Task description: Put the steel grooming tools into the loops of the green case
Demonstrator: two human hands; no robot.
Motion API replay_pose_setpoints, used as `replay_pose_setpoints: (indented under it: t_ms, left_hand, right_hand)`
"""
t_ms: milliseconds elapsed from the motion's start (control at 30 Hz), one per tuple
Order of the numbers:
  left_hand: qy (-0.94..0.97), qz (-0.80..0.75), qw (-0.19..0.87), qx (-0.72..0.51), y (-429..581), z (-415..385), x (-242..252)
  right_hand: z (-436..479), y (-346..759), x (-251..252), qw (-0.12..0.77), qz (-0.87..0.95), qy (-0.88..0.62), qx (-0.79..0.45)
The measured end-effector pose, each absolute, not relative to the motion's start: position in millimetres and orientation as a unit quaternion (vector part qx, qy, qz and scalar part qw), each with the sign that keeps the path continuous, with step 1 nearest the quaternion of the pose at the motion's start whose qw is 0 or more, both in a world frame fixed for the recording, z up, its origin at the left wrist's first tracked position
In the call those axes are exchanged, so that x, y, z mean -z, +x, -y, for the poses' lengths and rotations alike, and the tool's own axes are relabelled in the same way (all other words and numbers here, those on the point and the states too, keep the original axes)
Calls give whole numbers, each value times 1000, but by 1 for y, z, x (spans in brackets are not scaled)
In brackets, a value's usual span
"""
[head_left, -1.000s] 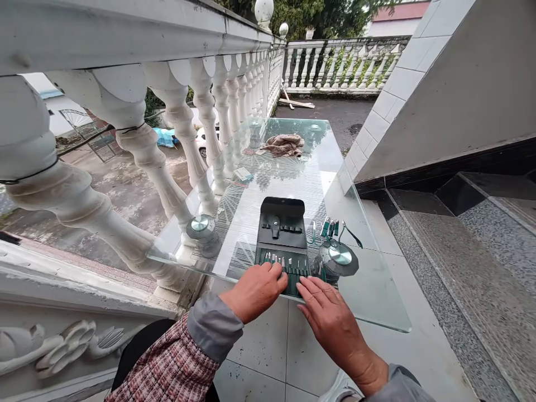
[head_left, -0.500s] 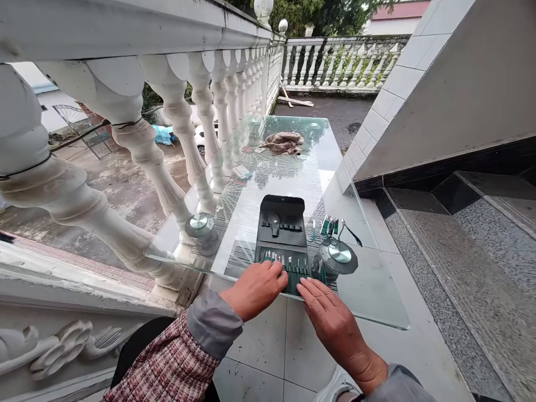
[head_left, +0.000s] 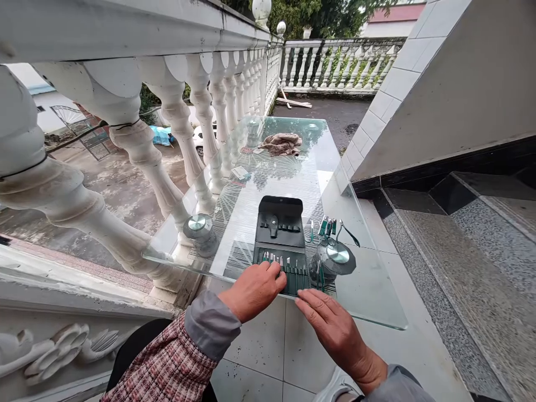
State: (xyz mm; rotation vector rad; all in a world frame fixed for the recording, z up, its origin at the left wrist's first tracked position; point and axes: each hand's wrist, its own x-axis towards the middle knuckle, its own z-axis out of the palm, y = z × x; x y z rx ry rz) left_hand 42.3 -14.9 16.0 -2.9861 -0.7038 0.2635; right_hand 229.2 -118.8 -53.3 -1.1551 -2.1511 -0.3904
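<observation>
A dark manicure case [head_left: 280, 239] lies unfolded near the front edge of the glass table, its upper flap showing small loops and a snap strap. Slim metal tools [head_left: 288, 261] stand in a row of loops in the lower part. Over the lower left of this row rests my left hand [head_left: 256, 289], fingers curled; whatever is under the fingertips is hidden. My right hand [head_left: 330, 324] has its fingers stretched out together, tips at the case's lower right corner, holding nothing visible. Right of the case lie small scissors [head_left: 312, 230], green nail clippers [head_left: 324, 225] and a pair of nippers [head_left: 349, 234].
The glass table [head_left: 368, 296] stands between a white balustrade [head_left: 144, 148] and granite stairs [head_left: 435, 245]. A crumpled brown cloth [head_left: 281, 144] and a small card [head_left: 240, 173] lie farther back. Round metal-topped supports [head_left: 337, 254] show at the table's corners.
My right hand has slid slightly down, uncovering more of the case's lower right and the tools there. My left hand stays over the tool row. The view has shifted a little.
</observation>
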Motion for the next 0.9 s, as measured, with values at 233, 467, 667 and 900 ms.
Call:
replay_pose_setpoints:
  t_ms: [233, 467, 667, 900]
  left_hand:
    - [-968, 231, 34, -91, 43, 16, -19]
    - [-968, 231, 33, -87, 42, 16, -17]
    - [-969, 230, 44, -82, 42, 15, -14]
    - [-971, 221, 54, -76, 41, 15, -16]
  right_hand:
    - [115, 227, 49, 332, 822, -436, 159]
    - [135, 227, 31, 317, 874, -331, 161]
    - [123, 271, 37, 320, 799, -463, 211]
    - [107, 273, 52, 329, 769, -519, 179]
